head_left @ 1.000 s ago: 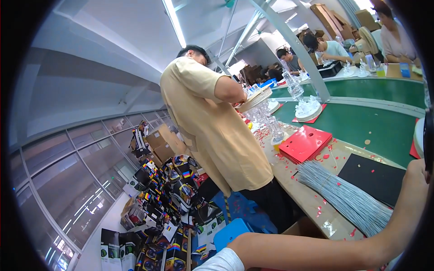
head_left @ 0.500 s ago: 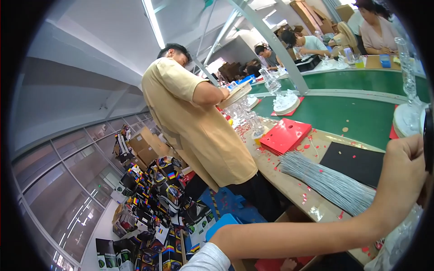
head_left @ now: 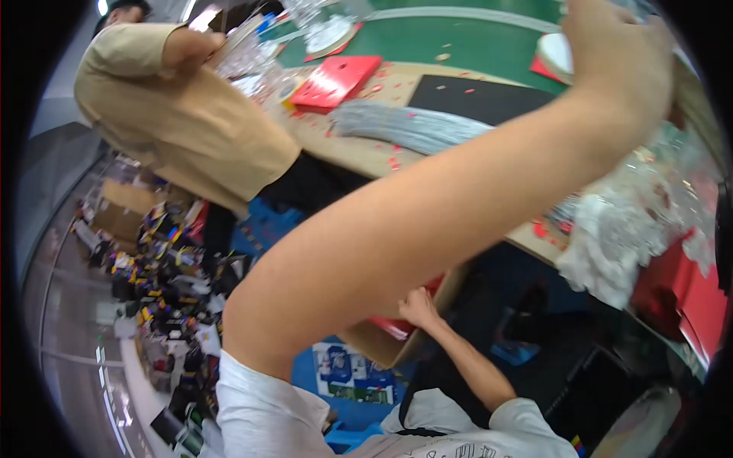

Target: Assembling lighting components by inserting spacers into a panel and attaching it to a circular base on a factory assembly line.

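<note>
My left arm crosses the picture, raised, with my left hand (head_left: 622,65) at the upper right edge. Its fingers are blurred and partly cut off. Low in the middle, my right hand (head_left: 420,308) has curled fingers against red sheets (head_left: 393,328) in an open cardboard box (head_left: 366,347); what it grips is hidden. Beyond my left forearm, on the tan worktable, lie a bundle of thin silvery-grey strands (head_left: 405,128), a black sheet (head_left: 473,98) and a stack of red sheets (head_left: 336,82). Crumpled white material (head_left: 603,244) hangs at the table's near right edge.
A person in a tan shirt (head_left: 183,114) stands at the left of the table. Behind runs a green conveyor belt (head_left: 466,38) bearing clear models on round white bases (head_left: 328,34). Colourful boxes (head_left: 168,282) are heaped on the floor at left. Red sheets (head_left: 702,298) stand at far right.
The view has tilted down and turned right, so the table shifts up and left. My left forearm fills more of the picture. My right arm and the cardboard box now show more fully.
</note>
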The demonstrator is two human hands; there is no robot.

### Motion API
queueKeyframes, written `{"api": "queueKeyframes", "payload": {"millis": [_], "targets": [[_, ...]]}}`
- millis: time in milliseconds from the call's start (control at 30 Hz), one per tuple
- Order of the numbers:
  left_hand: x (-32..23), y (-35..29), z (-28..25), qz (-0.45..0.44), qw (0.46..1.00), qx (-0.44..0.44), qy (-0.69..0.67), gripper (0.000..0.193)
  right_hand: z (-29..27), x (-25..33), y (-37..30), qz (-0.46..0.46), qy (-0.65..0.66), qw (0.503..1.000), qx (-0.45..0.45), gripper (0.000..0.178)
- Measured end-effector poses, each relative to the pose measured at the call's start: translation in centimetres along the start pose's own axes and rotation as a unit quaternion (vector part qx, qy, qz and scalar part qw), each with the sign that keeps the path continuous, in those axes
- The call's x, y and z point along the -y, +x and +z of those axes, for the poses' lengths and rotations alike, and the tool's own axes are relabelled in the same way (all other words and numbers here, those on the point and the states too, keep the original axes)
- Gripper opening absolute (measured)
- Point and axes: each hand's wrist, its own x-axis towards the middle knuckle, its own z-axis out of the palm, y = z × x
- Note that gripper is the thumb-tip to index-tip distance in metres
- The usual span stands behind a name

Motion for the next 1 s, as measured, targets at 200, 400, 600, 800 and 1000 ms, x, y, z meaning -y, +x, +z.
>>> {"api": "queueKeyframes", "payload": {"millis": [200, 400, 600, 800, 1000], "targets": [[-0.9, -0.9, 5.4, -0.123, 0.988, 0.033, -0.086, 0.038, -12.3, -2.0, -18.0, -0.043, 0.312, 0.934, -0.168, 0.047], [-2.4, -2.6, 7.0, -0.103, 0.993, 0.019, 0.055, 0.036, -20.1, 4.5, -41.0, 0.012, 0.167, 0.946, -0.279, 0.048], [-2.1, -1.9, 8.3, -0.073, 0.996, 0.007, 0.055, 0.033, -19.9, 11.9, -55.8, -0.047, 0.158, 0.604, -0.78, 0.049], [-0.8, -2.1, 6.9, -0.067, 0.996, -0.005, 0.059, 0.033, -31.2, 12.9, -58.3, -0.061, -0.161, 0.557, -0.813, 0.044], [1.1, -1.7, 6.0, -0.054, 0.998, 0.017, 0.023, 0.034, -43.9, 14.4, -57.0, 0.151, -0.421, 0.515, -0.731, 0.044]]}}
